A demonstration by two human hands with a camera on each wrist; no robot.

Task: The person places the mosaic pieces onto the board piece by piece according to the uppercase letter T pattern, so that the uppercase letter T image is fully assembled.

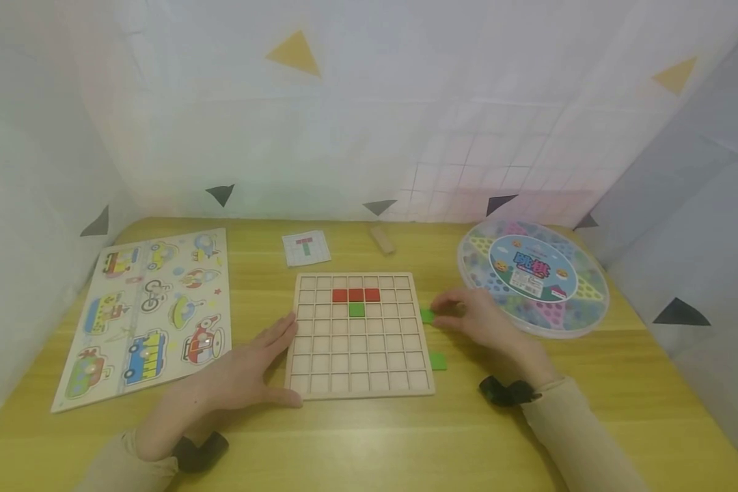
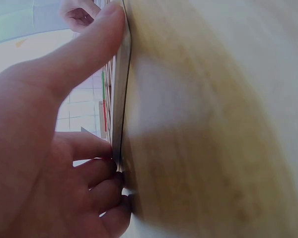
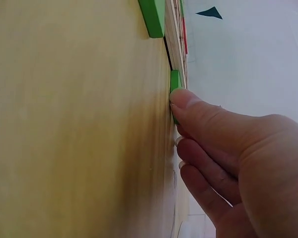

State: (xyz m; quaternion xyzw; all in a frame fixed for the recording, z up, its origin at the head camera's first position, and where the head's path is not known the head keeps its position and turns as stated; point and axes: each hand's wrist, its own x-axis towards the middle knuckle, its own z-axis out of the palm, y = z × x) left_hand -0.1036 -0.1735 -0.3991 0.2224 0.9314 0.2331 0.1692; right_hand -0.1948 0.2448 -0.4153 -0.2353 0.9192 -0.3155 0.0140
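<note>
A: What is held by the right hand (image 1: pixel 480 318)?

B: A small green tile (image 1: pixel 427 316) is pinched there. The thumb and first finger are closed on it, and in the right wrist view the thumb is seen pressed to its side. The tile is found just beside the right edge of the wooden board (image 1: pixel 378 362).

A: And the left hand (image 1: pixel 240 376)?

B: Its fingers are spread wide, and nothing is gripped by them. The board's left edge is touched by them, so it is likely being kept from sliding.

A: Which step is being done?

B: A tile is being picked up from the desk (image 1: pixel 369 444), it seems. Whether it is off the desk cannot be told. Three red tiles (image 1: pixel 356 295) are set in a row on the board, and one green tile (image 1: pixel 357 309) is set under the middle one. Another loose green tile (image 1: pixel 438 361) is found by the right edge, lower down.

A: What is needed next?

B: On the card (image 1: pixel 306 247) behind the board, a red and green T is shown. So, as a guess, the pinched tile should be lifted over the rim and laid flat in the space below the green one, with no other tiles bumped.
</note>
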